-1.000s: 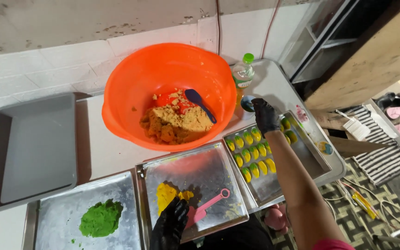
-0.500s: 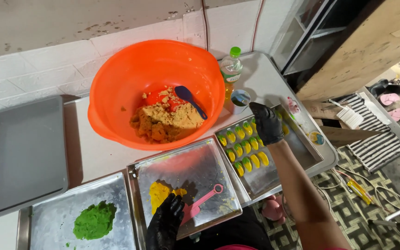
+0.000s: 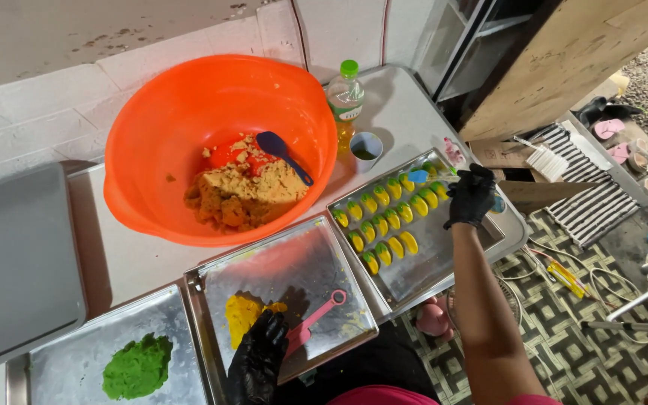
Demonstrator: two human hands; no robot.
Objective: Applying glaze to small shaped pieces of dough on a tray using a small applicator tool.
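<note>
Yellow-green dough pieces (image 3: pixel 391 217) line a metal tray (image 3: pixel 444 255); gloved right hand (image 3: pixel 471 196) curls above them, grip unclear; left hand (image 3: pixel 258 360) rests on yellow dough (image 3: pixel 243 315).

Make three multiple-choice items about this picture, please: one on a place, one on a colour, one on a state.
1. Where does the green dough lie?
A. in the orange bowl
B. on the tray nearest the left hand
C. on the floor

2. What colour is the scraper near the left hand?
A. pink
B. white
C. black

3. What is the state of the bottle?
A. lying on its side
B. upright with its green cap on
C. upright without a cap

Answers:
1 B, the green lump sits on the lower left metal tray.
2 A, its handle and blade are pink.
3 B, it stands behind the small cup, capped.
</note>
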